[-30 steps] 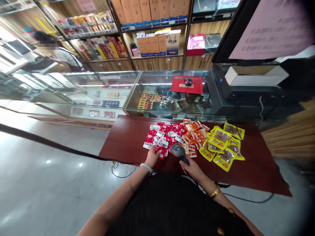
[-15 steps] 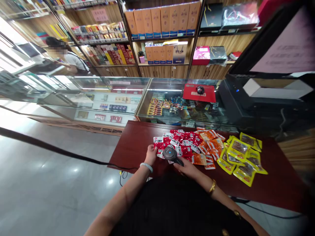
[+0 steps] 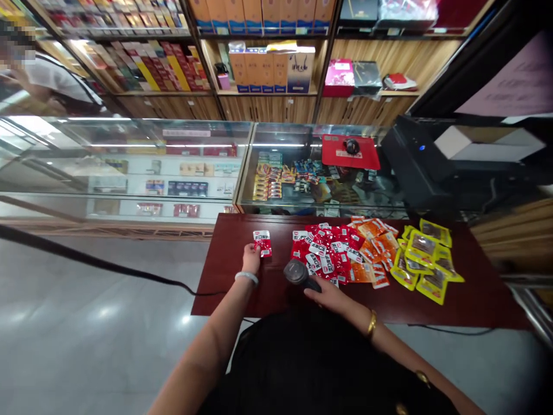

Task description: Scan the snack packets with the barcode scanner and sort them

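My left hand [image 3: 251, 257] pinches a red snack packet [image 3: 262, 242] at the left of the dark red table [image 3: 233, 288], apart from the pile. A white bangle circles that wrist. My right hand [image 3: 327, 289] grips a grey barcode scanner [image 3: 296, 272] whose head points toward the pile of red packets [image 3: 325, 253]. Right of these lie orange packets [image 3: 374, 248] and then yellow packets [image 3: 425, 257].
Behind the table stands a glass display counter [image 3: 181, 161] with a red mat [image 3: 349, 153] on top. A black printer [image 3: 427, 161] sits at the right. Shelves of boxes line the back wall. A person [image 3: 47, 80] stands at the far left. A black cable [image 3: 86, 259] crosses the floor.
My left hand has pulled one red packet out of the pile and moved it left, clear of the rest. The scanner has drawn back a little toward the table's near edge.
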The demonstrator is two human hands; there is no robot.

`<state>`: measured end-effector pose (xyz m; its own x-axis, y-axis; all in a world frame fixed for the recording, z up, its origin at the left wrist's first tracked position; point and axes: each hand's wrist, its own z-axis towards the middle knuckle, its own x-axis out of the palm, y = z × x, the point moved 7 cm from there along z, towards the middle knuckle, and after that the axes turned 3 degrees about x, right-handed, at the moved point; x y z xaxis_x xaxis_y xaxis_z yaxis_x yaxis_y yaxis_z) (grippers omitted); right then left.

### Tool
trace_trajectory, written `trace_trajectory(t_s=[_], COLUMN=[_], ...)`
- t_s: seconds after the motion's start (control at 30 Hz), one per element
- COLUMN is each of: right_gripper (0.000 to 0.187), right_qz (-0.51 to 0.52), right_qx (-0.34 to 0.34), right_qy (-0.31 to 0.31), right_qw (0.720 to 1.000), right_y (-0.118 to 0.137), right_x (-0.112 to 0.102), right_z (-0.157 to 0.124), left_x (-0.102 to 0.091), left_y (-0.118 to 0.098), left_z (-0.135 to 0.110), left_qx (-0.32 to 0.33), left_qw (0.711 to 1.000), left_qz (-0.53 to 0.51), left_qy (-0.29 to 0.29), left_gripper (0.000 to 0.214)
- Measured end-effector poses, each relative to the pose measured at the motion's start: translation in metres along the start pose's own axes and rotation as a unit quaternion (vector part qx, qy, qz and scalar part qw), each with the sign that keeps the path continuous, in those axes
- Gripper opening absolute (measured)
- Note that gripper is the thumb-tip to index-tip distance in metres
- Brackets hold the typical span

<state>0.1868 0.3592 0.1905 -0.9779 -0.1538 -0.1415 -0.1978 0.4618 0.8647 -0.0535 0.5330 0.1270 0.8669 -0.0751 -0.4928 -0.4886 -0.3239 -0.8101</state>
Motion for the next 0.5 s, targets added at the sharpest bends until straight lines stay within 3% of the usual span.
trace_trajectory(t_s=[0.1,0.17,0.23,0.3,0.4,0.5], right_gripper=[0.052,0.053,0.052,0.05,0.048,0.05], right_qz=[0.018,0.024,0.02,0.009,-0.003,-0.017], right_qx=[0.023,0.038,0.044,0.034,0.018,0.024], right_qy=[-0.016,-0.02,-0.029,-0.05,-0.074,-0.066], right_qw=[0.999,0.999,0.998,0.998,0.997,0.997], right_y=[-0.01,-0.015,-0.018,-0.016,-0.012,-0.01], right_x=[-0.009,-0.015,-0.023,-0.034,-0.048,-0.055], right_z=[-0.001,-0.001,0.001,0.003,0.007,0.011], left_x=[-0.011,-0.01,0.011,0.048,0.094,0.113], left_y=[-0.012,-0.025,-0.039,-0.048,-0.052,-0.053], left_z=[0.012,0.007,-0.007,-0.027,-0.055,-0.067], left_qx=[-0.008,0.021,0.083,0.144,0.176,0.182], left_qw=[0.997,0.985,0.965,0.946,0.919,0.9], left_qz=[0.056,0.144,0.239,0.292,0.342,0.375], left_qy=[-0.047,-0.088,-0.072,0.011,0.089,0.124], left_gripper=[0.036,0.04,0.04,0.041,0.049,0.044])
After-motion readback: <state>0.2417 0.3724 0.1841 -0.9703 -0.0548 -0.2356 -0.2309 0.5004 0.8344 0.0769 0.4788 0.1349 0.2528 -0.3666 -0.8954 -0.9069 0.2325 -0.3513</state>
